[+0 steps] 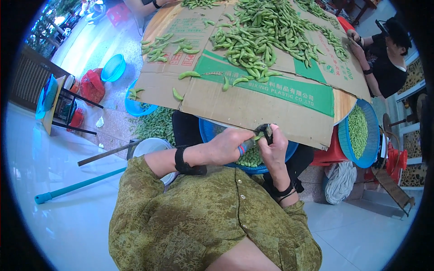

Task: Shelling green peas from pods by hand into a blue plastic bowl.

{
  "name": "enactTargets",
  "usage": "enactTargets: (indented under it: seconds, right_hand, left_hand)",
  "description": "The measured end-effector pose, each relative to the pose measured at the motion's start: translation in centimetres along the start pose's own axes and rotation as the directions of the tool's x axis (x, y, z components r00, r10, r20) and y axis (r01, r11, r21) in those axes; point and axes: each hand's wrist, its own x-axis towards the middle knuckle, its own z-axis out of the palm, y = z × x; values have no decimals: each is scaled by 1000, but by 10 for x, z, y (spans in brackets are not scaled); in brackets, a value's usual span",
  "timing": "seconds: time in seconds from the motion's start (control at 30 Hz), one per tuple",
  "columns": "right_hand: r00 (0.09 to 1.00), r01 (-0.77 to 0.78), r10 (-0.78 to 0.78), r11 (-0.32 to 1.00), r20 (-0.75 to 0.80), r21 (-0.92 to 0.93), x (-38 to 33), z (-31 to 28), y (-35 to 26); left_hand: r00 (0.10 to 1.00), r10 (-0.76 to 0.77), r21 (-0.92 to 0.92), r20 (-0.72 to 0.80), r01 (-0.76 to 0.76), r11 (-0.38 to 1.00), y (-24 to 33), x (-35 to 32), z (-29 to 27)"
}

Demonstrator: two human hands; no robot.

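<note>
My left hand [224, 147] and my right hand [274, 148] meet just below the cardboard's front edge, both pinching one green bean pod [258, 135]. A taped finger of the left hand presses against the pod. The right thumb wears a dark cover at its tip. Directly under the hands sits a blue basin [209, 130] on my lap, holding shelled green beans [251, 158]. A large heap of unshelled pods [257, 36] lies on the flattened cardboard [253, 106] ahead.
A second blue basin of shelled beans [359, 131] rests at the right on a red stool [329, 154]. A person in black [386, 63] sits at the far right. Left are a white bucket [151, 147], a teal handle [77, 185] and discarded pods [156, 124].
</note>
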Motion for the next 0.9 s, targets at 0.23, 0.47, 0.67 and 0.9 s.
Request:
enactTargets:
  seconds: [0.23,0.47,0.67,0.9]
  right_hand:
    - [998,-22,21,1000,54,19,-6,-6,1]
    - [975,146,-146,989,168,11,-11,-6,5]
    - [969,-136,87,969,230,205,-16,-2,8]
    - [906,-424,316,711,283,561,-6,-7,-8]
  left_hand:
    - [998,50,263,22,-55,963,7,-6,-43]
    - [955,215,853,-206,68,517,-43,21,-119]
    - [967,241,766,79,-214,606,-67,56,-103]
    - [994,-108,3,36,108,994,-29,44,-60]
